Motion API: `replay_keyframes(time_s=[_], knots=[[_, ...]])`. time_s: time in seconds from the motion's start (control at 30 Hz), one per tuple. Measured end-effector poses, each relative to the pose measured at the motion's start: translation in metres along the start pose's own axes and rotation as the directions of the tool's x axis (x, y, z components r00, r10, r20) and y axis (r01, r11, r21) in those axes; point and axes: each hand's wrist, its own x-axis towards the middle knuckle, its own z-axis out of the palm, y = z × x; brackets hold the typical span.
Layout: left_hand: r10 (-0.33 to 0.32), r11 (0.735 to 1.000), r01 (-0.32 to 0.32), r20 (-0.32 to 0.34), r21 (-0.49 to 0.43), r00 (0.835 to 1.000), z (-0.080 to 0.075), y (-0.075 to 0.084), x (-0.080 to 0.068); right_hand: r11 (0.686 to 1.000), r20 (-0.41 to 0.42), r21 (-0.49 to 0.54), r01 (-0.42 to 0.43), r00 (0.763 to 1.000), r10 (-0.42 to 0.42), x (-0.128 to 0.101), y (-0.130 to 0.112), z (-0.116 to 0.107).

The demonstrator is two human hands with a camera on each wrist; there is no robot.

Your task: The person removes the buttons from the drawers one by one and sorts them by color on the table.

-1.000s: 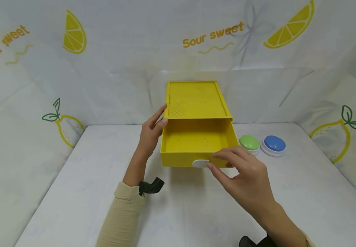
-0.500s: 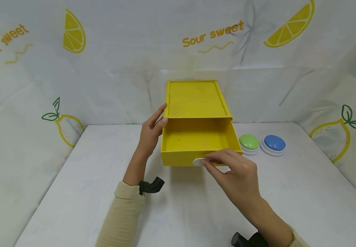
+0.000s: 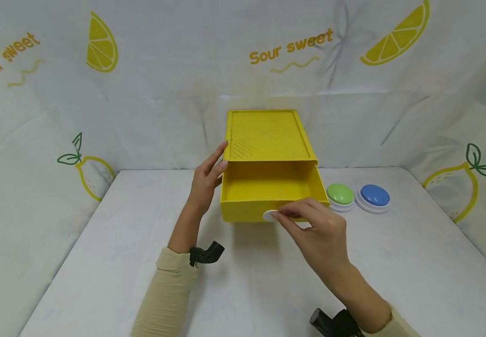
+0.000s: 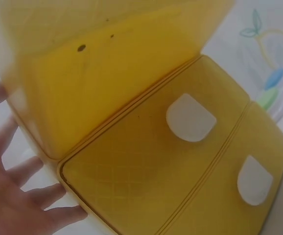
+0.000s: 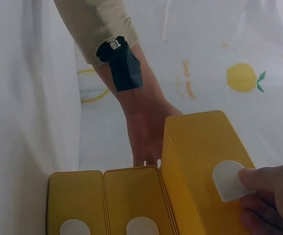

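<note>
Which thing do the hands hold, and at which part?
The right hand pinches the drawer by its white handle; the left hand rests open against the yellow box.

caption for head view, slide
Right hand at open yellow drawer's white tab; left hand steadies the box.
</note>
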Motion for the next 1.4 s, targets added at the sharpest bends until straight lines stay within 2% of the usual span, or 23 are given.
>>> replay_keyframes(time_s=[0.43,0.67,1.07,1.4], knots=[[-0.017,0.998,0.019,0.026,-0.065,1.0,-0.001,0.003,0.0,0.996,-0.066,-0.044,0.083,0.994,-0.086,0.008,0.01,0.012],[-0.01,0.997,0.012,0.019,-0.072,1.0,-0.002,0.003,0.0,0.996,-0.048,-0.075,0.049,0.997,-0.053,0.017,0.019,0.019],[-0.021,0.992,0.024,0.024,-0.122,0.999,-0.001,0.002,0.002,0.999,-0.063,-0.049,0.015,0.998,-0.018,0.034,0.037,0.032],[-0.031,0.993,0.032,0.013,-0.113,0.999,0.0,0.0,0.001,1.0,-0.05,-0.018,-0.009,0.999,0.008,0.051,0.051,0.043]])
